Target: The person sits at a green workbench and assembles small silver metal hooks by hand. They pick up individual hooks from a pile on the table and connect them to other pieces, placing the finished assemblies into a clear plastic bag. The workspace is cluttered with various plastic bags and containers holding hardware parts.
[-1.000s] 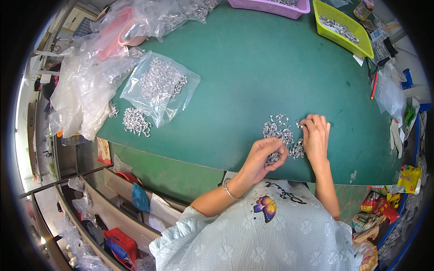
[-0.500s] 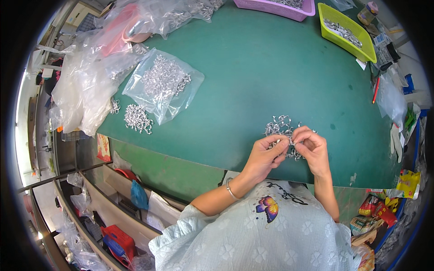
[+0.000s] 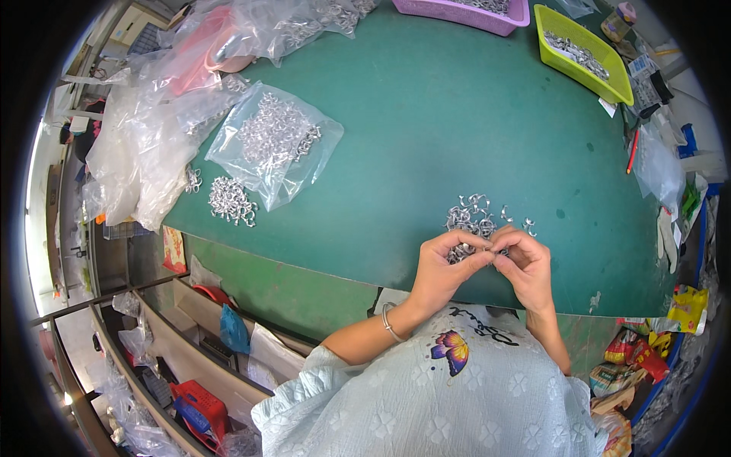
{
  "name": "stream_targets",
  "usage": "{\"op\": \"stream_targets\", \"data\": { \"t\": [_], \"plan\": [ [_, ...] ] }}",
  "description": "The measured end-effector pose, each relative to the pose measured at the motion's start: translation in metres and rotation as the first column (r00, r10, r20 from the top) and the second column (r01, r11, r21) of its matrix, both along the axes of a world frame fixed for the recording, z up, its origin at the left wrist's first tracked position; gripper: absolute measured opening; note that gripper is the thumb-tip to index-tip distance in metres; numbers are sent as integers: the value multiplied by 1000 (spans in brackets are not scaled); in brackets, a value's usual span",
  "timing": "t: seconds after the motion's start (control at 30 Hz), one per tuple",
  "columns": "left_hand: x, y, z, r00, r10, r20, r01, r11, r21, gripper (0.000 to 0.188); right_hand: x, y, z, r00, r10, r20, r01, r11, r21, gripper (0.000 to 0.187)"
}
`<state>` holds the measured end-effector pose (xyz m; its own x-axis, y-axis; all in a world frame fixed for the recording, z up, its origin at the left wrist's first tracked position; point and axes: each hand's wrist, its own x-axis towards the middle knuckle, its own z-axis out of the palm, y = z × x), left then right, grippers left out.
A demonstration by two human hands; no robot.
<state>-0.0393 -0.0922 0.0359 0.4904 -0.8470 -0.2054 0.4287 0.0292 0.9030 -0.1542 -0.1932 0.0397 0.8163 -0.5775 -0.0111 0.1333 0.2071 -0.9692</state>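
Observation:
My left hand point(image 3: 444, 270) and my right hand point(image 3: 531, 268) meet fingertip to fingertip over the near edge of the table. Both are closed in a pinch on a small curved silvery metal piece point(image 3: 492, 250), mostly covered by the fingers. Just beyond and beneath them lies a loose pile of similar curved metal pieces point(image 3: 472, 215), partly hidden by my left hand. A few single pieces point(image 3: 528, 225) lie apart, past my right hand.
On the green table point(image 3: 396, 137), a clear plastic bag point(image 3: 278, 137) of metal pieces lies left, near a smaller heap point(image 3: 231, 199). More plastic bags point(image 3: 141, 145) cover the left end. A purple basket point(image 3: 487, 21) and a yellow-green basket point(image 3: 620, 76) stand at the far side.
Both hands have drawn slightly nearer to me and their fingertips have come together. More of the pile's right side, with a few single pieces, now shows.

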Motion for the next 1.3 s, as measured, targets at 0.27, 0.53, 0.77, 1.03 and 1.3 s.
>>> {"op": "stream_targets", "data": {
  "t": [0.27,0.53,0.77,1.03,1.3],
  "plan": [
    [1,3,4,992,-64,-113,67,997,28,10,-6,-3,-7,995,-81,-50,86,991,102,9],
    [9,0,-3,772,-183,-609,113,982,-151,17,-15,-38,-27,736,-578,-353,109,615,-781,16],
    [5,0,-11,800,-181,-573,98,980,-173,22,2,-29,-37,720,-602,-345,-120,382,-916,17],
    [2,-2,-12,860,-86,-503,111,994,19,13,-5,-20,-22,893,-344,-290,255,918,-303,5],
    [-3,-4,1,980,-44,-195,45,999,0,16,-1,0,9,973,-161,-169,131,976,-174,10]
  ]
}}
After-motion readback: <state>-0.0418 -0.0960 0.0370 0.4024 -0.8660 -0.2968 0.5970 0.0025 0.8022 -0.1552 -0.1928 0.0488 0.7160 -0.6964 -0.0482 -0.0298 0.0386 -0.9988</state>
